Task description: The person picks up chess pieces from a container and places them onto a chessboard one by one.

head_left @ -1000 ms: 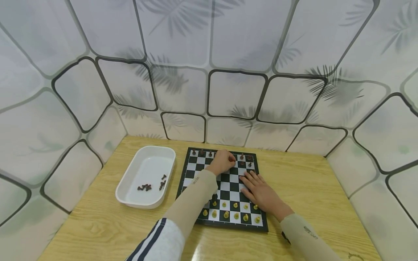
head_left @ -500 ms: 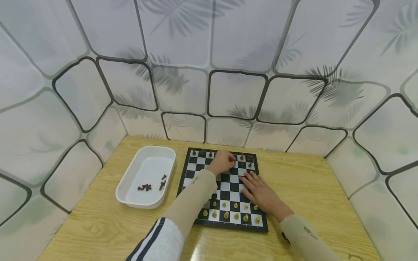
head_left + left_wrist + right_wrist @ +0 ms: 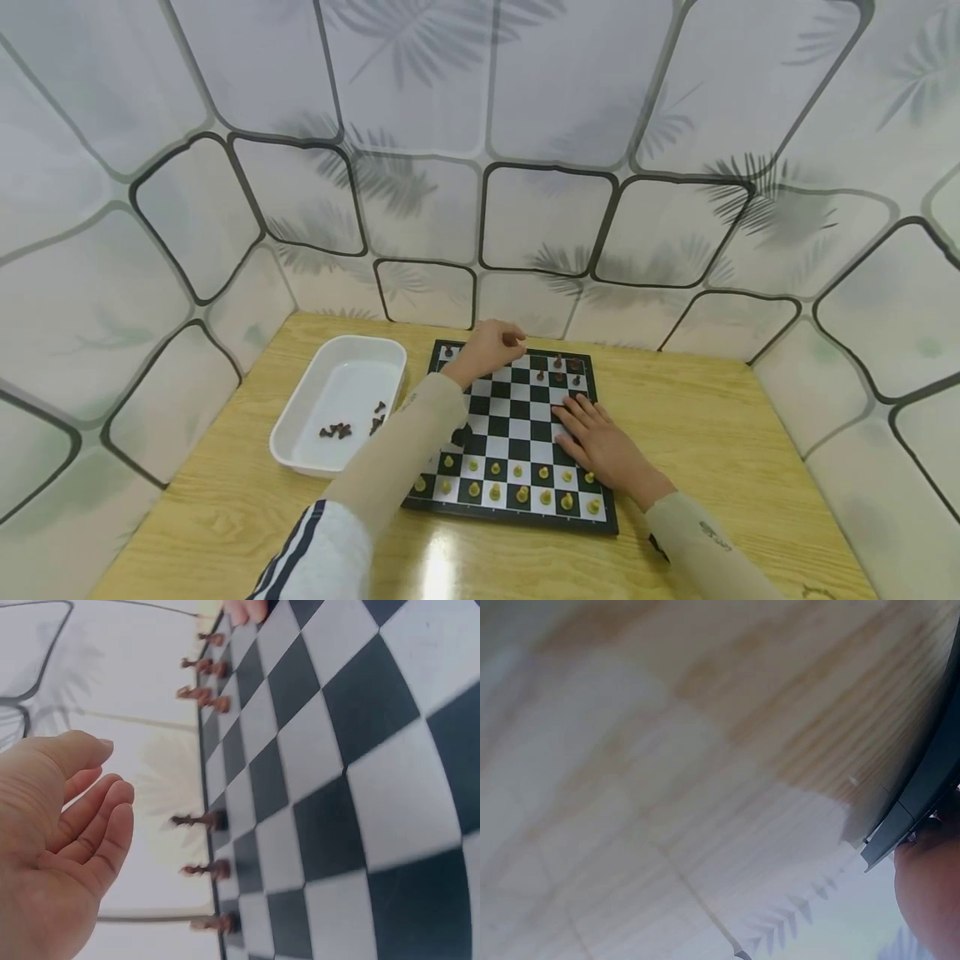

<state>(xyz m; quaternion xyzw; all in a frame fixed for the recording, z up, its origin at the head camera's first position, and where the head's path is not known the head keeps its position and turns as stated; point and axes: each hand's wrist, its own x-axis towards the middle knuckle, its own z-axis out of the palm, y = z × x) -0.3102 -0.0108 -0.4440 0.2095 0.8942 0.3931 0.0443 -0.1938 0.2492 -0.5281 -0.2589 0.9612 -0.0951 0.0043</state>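
Note:
My left hand (image 3: 489, 346) is raised over the far edge of a black-and-white chessboard (image 3: 519, 407). Its fingers are loosely curled in the left wrist view, with nothing visible between thumb and fingertips. Brown chess pieces stand along the far side, among them a dark tall piece (image 3: 199, 820) and a small brown pawn (image 3: 541, 376). My right hand (image 3: 600, 446) rests with outstretched fingers on the board's right edge; only a blurred part of it shows in the right wrist view. Yellow chess pieces (image 3: 496, 492) fill the two near rows.
A white tray (image 3: 300, 408) stands left of the board, with several brown pieces (image 3: 336, 431) in it; my left forearm partly covers its right side. The wooden table (image 3: 697, 417) ends against patterned cloth walls (image 3: 420, 292) at the back and sides.
My left hand has let go of the brown pawn, which now stands on the second far row, and has lifted away up and to the left. The right hand stays put.

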